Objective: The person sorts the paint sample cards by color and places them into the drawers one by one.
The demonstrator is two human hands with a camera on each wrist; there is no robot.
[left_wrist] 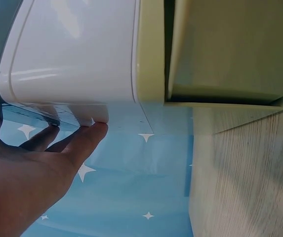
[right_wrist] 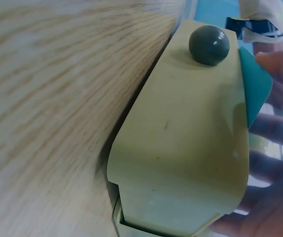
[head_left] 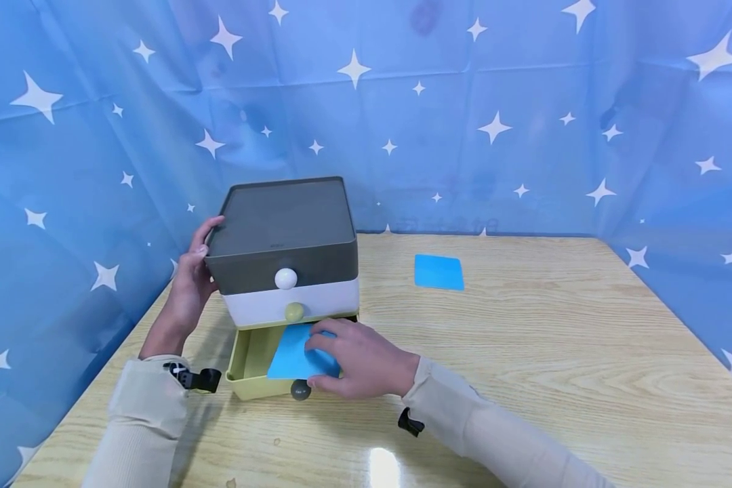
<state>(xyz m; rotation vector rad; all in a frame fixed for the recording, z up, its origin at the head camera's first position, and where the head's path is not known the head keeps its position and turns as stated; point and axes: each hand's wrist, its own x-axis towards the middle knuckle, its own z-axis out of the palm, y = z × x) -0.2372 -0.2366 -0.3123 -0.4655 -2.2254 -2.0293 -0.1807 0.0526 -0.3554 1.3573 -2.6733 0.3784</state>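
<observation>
A small stacked drawer unit (head_left: 283, 217) has a dark grey top tier, a white middle tier and a yellow-green bottom drawer (head_left: 250, 386) pulled out, with a dark round knob (head_left: 301, 389). Against the unit's left side, my left hand (head_left: 189, 285) rests with its fingers extended; the left wrist view shows the fingertips touching the side wall (left_wrist: 77, 74). My right hand (head_left: 360, 359) is over the open drawer and holds a blue sheet (head_left: 295, 352) between thumb and fingers. The sheet lies tilted across the drawer, its near edge above the drawer front (right_wrist: 181, 123).
Another blue sheet (head_left: 439, 272) lies flat on the wooden table (head_left: 524, 325), right of the unit. A white knob (head_left: 285, 278) and a green knob (head_left: 294, 312) stick out from the upper tiers. A blue star-printed cloth (head_left: 427, 135) hangs behind and at both sides.
</observation>
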